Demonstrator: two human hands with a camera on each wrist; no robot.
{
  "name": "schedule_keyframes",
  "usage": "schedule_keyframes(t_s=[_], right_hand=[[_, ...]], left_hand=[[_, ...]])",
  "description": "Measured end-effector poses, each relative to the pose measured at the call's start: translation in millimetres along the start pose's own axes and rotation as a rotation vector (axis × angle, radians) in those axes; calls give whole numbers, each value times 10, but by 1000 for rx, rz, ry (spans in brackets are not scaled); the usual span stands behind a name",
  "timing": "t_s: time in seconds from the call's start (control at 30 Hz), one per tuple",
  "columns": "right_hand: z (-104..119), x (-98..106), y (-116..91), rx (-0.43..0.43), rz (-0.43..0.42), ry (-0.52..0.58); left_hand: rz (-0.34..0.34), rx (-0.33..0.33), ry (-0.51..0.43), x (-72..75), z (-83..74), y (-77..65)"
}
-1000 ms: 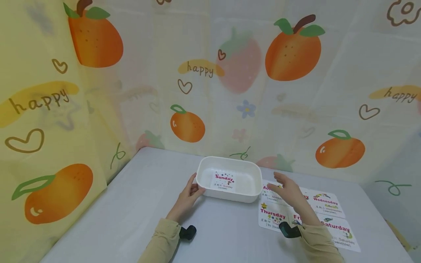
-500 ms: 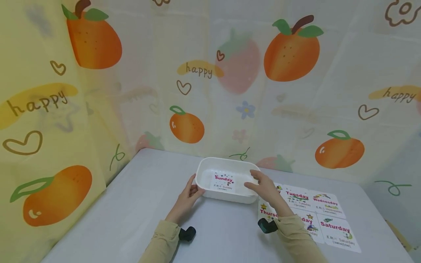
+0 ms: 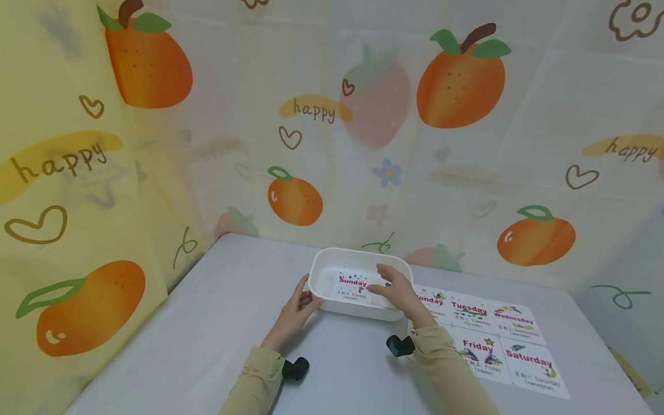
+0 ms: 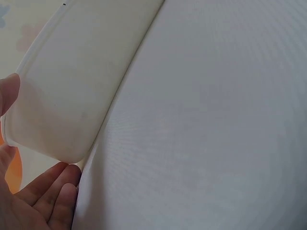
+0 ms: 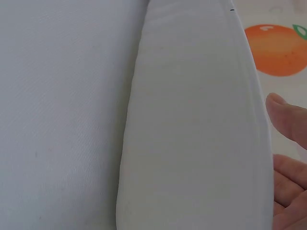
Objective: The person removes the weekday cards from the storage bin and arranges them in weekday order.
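A white plastic tub point(image 3: 358, 310) stands on the table, and a card reading "Sunday" point(image 3: 351, 287) lies flat inside on its floor. My left hand point(image 3: 294, 316) grips the tub's left end. In the left wrist view its thumb point(image 4: 8, 92) lies over the rim, and its fingers point(image 4: 50, 194) touch the lower corner. Above the tub's right half hovers my right hand point(image 3: 403, 295), thumb and fingers apart. The right wrist view shows that hand beyond the tub's wall point(image 5: 201, 124), only partly visible, with nothing seen between thumb and fingers.
Right of the tub, several weekday cards lie in two rows, including Tuesday point(image 3: 469, 311), Wednesday point(image 3: 513, 317), Friday point(image 3: 479, 354) and Saturday point(image 3: 531, 366). My right forearm covers part of the Thursday card. A fruit-printed curtain point(image 3: 332, 173) hangs behind the table point(image 3: 207, 346).
My right hand has moved left from above the Monday card to over the tub, uncovering the Tuesday and Friday cards. The left hand and the tub have stayed in place.
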State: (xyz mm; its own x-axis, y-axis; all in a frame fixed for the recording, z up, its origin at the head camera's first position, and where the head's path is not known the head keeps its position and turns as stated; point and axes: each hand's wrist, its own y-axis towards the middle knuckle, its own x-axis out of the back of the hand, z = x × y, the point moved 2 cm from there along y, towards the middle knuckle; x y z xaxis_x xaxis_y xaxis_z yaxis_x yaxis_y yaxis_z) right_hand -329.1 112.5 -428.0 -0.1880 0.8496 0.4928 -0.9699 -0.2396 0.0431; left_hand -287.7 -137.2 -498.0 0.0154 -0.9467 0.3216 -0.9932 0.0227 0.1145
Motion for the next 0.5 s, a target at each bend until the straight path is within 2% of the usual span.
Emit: schedule_keyframes(t_s=[0.2,0.5], right_hand=[[-53,-79,95,-36,-12,-11],[-148,-170,208,-98,-3,30]], left_hand=[[5,-3,0,3,12,-6],[9,-12,-1,8,-18,-23]])
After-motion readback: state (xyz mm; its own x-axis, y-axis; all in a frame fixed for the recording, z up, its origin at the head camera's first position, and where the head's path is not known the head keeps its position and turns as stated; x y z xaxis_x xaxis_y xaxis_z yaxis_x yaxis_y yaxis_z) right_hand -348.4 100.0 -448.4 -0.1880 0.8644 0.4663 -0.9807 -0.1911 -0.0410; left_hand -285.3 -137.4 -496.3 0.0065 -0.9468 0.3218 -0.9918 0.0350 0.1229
